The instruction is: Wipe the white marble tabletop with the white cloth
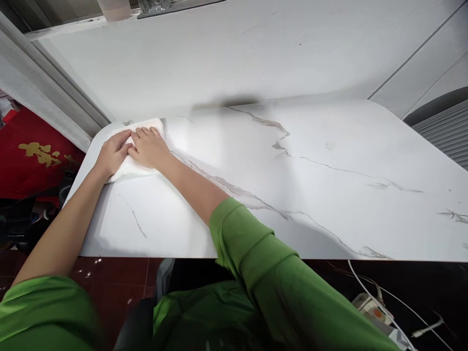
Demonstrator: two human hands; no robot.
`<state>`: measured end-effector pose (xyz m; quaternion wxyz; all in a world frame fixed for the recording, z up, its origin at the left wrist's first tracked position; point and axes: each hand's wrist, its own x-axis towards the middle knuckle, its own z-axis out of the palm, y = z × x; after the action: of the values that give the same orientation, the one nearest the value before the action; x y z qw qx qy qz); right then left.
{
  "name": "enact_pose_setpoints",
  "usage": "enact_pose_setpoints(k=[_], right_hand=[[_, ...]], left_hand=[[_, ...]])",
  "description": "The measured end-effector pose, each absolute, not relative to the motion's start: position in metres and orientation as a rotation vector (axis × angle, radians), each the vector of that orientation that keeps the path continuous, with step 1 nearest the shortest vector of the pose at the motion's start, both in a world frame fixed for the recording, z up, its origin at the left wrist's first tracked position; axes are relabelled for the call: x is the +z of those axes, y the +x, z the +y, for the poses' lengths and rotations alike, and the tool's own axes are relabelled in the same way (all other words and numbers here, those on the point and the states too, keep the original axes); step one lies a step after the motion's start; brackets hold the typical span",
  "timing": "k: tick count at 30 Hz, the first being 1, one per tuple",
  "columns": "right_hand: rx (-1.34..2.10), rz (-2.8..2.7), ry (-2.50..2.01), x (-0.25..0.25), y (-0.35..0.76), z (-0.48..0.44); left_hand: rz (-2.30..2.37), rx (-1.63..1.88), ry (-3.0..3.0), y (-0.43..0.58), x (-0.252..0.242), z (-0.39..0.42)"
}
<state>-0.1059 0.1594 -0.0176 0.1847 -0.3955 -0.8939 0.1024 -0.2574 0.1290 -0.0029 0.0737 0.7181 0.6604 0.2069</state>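
Observation:
A folded white cloth lies on the left end of a white marble-patterned table. My left hand rests flat on the cloth's left part, fingers stretched towards its middle. Beside it, my right hand presses down on the cloth, also with its fingers stretched out. The thumbs and fingertips of both hands come close together over the cloth. How the cloth is folded beneath my palms is hidden.
The table backs onto a white wall. A red bag with gold print is at the left. On a ledge above stand a translucent cup and clear glassware. A grey ribbed object adjoins the right side. White cables hang below.

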Motion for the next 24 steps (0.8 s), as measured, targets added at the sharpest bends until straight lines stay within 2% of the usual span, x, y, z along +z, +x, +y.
enact_pose_setpoints(k=[24], right_hand=[[0.313,-2.447,-1.150,-0.021,-0.104,0.212]], left_hand=[[1.976,0.691,2.123,-0.246,0.001,0.176]])
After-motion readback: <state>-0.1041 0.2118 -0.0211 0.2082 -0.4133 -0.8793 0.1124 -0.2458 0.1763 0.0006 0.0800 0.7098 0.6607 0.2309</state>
